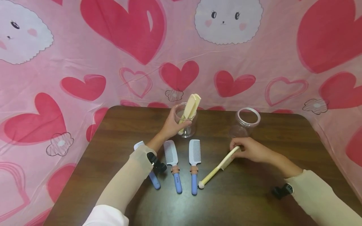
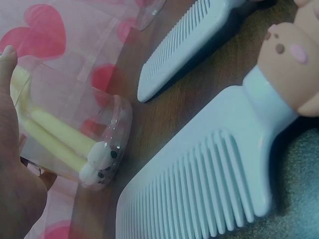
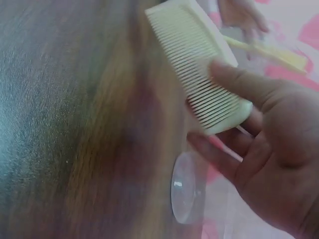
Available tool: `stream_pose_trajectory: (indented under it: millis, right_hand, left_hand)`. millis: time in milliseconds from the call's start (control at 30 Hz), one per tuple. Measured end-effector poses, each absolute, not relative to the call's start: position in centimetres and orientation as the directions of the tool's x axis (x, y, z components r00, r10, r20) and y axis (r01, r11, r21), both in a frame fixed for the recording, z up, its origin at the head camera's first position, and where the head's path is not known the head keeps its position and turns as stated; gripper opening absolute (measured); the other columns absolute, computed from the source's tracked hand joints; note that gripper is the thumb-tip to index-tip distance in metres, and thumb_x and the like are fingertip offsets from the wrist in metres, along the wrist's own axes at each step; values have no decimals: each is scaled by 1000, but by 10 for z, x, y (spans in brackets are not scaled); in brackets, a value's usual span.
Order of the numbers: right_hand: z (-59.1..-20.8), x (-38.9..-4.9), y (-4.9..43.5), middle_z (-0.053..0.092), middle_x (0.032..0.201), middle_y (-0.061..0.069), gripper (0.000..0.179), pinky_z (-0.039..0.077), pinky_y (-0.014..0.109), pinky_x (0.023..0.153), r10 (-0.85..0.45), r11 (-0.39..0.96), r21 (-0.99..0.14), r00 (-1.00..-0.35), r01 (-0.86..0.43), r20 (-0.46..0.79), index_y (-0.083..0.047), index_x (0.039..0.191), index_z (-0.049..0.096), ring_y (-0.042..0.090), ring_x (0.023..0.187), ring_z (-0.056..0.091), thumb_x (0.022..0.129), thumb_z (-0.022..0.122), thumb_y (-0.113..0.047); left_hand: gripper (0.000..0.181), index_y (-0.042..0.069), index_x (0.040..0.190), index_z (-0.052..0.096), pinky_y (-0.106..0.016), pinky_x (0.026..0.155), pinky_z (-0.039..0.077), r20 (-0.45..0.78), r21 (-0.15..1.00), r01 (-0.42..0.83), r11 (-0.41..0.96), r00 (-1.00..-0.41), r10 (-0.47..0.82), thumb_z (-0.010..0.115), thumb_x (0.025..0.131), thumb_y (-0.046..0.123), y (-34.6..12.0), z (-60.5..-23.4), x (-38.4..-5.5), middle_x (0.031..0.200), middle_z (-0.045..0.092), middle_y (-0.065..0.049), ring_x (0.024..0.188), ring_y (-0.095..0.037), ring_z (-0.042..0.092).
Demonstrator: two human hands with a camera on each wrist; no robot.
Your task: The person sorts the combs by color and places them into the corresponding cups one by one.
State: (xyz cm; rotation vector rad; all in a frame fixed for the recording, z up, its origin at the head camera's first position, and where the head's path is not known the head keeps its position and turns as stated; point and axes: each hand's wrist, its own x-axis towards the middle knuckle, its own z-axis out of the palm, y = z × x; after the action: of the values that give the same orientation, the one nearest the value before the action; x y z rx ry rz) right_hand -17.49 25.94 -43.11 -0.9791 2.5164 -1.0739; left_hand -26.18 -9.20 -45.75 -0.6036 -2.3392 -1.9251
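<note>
My left hand [image 1: 170, 126] grips a clear jar [image 1: 190, 131] at the back of the table. Two yellow combs [image 1: 192, 106] stand in it, teeth ends sticking out above the rim; in the left wrist view their white-tipped handles [image 2: 57, 142] reach the jar's bottom. My right hand [image 1: 253, 150] pinches a third yellow comb [image 3: 197, 55] by its toothed end, between thumb and fingers. That comb slants down to the left, its handle end low over the table; whether it touches the wood I cannot tell.
Three combs with blue handles lie in front of the left jar: a right one [image 1: 195, 152], a middle one [image 1: 171, 153] and a left one [image 1: 154, 180], partly behind my left forearm. A second clear jar [image 1: 240, 130] stands behind my right hand. A heart-patterned cloth [image 1: 226, 66] hangs behind the table.
</note>
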Motion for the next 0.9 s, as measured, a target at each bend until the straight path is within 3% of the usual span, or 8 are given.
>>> stream_pose_trajectory:
  millis: [133, 233, 367, 467, 667, 900]
  right_hand:
    - [-425, -167, 268, 70, 91, 0, 23, 54, 25, 66, -586, 388, -858, -809, -335, 51, -6, 108, 64, 9, 78, 62, 89, 77, -4]
    - [-424, -163, 273, 73, 96, 6, 27, 62, 36, 69, -539, 248, -941, -840, -230, 63, 3, 120, 61, 13, 83, 70, 94, 67, 6]
    - [-426, -158, 277, 74, 101, 6, 30, 60, 51, 73, -484, 139, -981, -873, -138, 54, 0, 128, 63, 16, 88, 73, 98, 60, 6]
    - [-427, -154, 277, 73, 105, 7, 30, 57, 54, 77, -449, 116, -990, -893, -77, 17, -2, 131, 64, 18, 92, 73, 102, 57, 0]
    - [-423, -152, 275, 70, 111, 8, 30, 58, 49, 82, -404, 53, -999, -914, 1, -22, -4, 133, 65, 19, 98, 72, 107, 52, -8]
    - [-406, -159, 275, 72, 114, 6, 33, 59, 39, 83, -405, -160, -987, -914, 30, 38, -16, 123, 71, 19, 100, 73, 107, 46, -2]
  left_hand:
    - [84, 9, 151, 32, -58, 113, 37, 269, 935, 317, 162, -927, 262, 83, 84, 8, -92, -457, -262, 153, 43, -13, 143, -32, 40]
    - [84, 10, 151, 32, -60, 114, 35, 266, 933, 315, 172, -929, 258, 83, 84, 9, -93, -457, -261, 153, 43, -12, 143, -28, 39]
    - [84, 10, 151, 32, -60, 114, 35, 265, 933, 315, 176, -929, 257, 83, 84, 8, -93, -456, -260, 153, 43, -13, 143, -31, 39]
    - [84, 10, 151, 32, -58, 114, 35, 259, 933, 310, 181, -931, 257, 83, 84, 9, -93, -456, -260, 153, 43, -12, 143, -30, 39]
    - [83, 11, 151, 32, -55, 111, 41, 252, 936, 304, 175, -931, 265, 83, 85, 11, -94, -456, -261, 153, 43, -11, 144, -32, 39]
    - [83, 13, 151, 33, -54, 109, 43, 262, 933, 315, 172, -925, 276, 83, 85, 10, -94, -457, -262, 153, 44, -10, 143, -29, 40]
